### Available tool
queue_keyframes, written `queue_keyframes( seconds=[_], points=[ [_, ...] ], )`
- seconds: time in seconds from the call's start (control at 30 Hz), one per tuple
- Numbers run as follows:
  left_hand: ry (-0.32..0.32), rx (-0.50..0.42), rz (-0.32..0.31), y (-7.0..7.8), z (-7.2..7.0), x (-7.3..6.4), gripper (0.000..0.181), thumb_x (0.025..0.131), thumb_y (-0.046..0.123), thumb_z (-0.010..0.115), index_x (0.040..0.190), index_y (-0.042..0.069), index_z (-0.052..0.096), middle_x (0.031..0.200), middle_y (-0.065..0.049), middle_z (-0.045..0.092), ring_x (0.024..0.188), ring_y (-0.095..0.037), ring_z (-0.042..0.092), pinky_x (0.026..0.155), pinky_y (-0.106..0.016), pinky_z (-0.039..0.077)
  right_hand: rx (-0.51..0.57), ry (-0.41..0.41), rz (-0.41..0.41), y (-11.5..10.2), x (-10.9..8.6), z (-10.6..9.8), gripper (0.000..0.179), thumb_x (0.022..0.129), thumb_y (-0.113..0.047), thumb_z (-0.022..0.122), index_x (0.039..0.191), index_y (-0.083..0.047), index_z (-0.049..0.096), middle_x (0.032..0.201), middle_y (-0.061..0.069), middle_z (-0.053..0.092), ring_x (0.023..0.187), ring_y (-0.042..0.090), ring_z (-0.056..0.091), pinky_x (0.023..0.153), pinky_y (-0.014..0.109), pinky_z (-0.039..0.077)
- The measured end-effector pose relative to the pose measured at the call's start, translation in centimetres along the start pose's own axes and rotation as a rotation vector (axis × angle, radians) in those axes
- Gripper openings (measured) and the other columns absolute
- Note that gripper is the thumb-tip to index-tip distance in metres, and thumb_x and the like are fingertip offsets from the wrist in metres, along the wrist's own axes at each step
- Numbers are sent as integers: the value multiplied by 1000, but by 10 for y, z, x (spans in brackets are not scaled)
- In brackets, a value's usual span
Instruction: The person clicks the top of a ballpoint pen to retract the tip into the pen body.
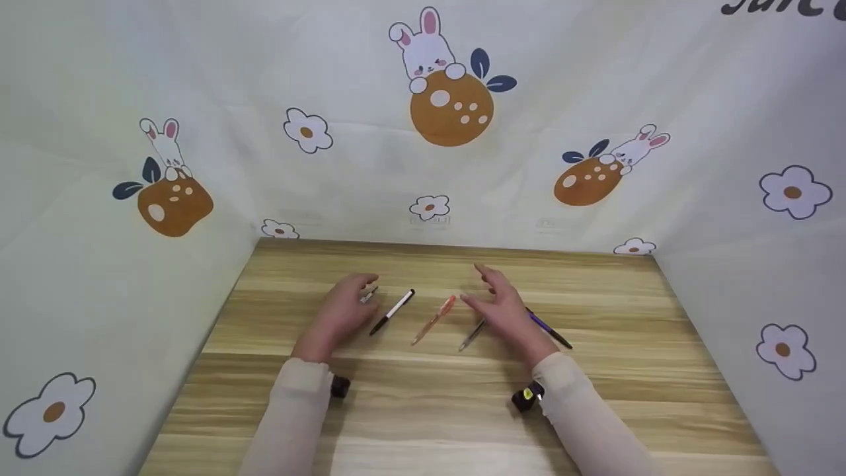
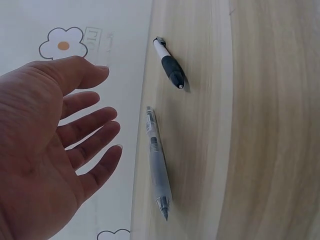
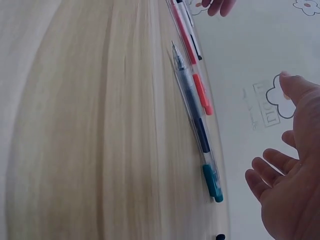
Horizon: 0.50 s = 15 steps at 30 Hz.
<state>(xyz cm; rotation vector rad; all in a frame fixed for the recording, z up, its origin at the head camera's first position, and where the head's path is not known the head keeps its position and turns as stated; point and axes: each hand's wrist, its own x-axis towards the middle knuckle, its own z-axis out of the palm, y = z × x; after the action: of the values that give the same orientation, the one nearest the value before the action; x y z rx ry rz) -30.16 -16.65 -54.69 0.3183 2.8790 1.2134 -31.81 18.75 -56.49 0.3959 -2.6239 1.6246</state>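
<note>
My left hand (image 1: 340, 309) hovers above the table at the left, fingers loosely bent, with nothing in its grasp. A clear grey pen (image 2: 159, 167) lies beneath it, partly hidden in the head view. Just right of that hand is a white and black pen (image 1: 392, 311). An orange-red pen (image 1: 434, 320) lies in the middle between the hands. My right hand (image 1: 507, 314), thumb and fingers apart and holding nothing, is over a clear pen with a teal end (image 3: 196, 120). Right of its wrist, a blue and black pen (image 1: 550, 328) is partly covered.
The pens lie spaced out on a wood-grain table (image 1: 423, 410). Pale cloth walls (image 1: 357, 178) printed with rabbits, oranges and flowers enclose its back and both sides. A small black device (image 1: 527, 396) is on the right wrist, and another (image 1: 340, 387) on the left.
</note>
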Motion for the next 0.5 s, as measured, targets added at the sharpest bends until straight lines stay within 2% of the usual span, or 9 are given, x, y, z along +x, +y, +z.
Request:
queue_keyframes(
  seconds=[0.3,0.5],
  points=[
    [-4,8,-4,-5,-6,-3,50,108,20,71,152,-1,60,151,-24,61,142,-43,57,119,-59,46,1,-25,-28,-4,5,15,79,100,-38,84,168,-18,48,167,18,49,151,46,46,125,57,39],
    [-15,-2,-31,-7,-7,-3,53,105,17,75,153,0,60,152,-23,61,142,-42,57,120,-59,45,0,-38,-51,-8,8,23,78,100,-34,84,167,-16,49,167,16,50,150,46,48,125,55,39]
  ],
)
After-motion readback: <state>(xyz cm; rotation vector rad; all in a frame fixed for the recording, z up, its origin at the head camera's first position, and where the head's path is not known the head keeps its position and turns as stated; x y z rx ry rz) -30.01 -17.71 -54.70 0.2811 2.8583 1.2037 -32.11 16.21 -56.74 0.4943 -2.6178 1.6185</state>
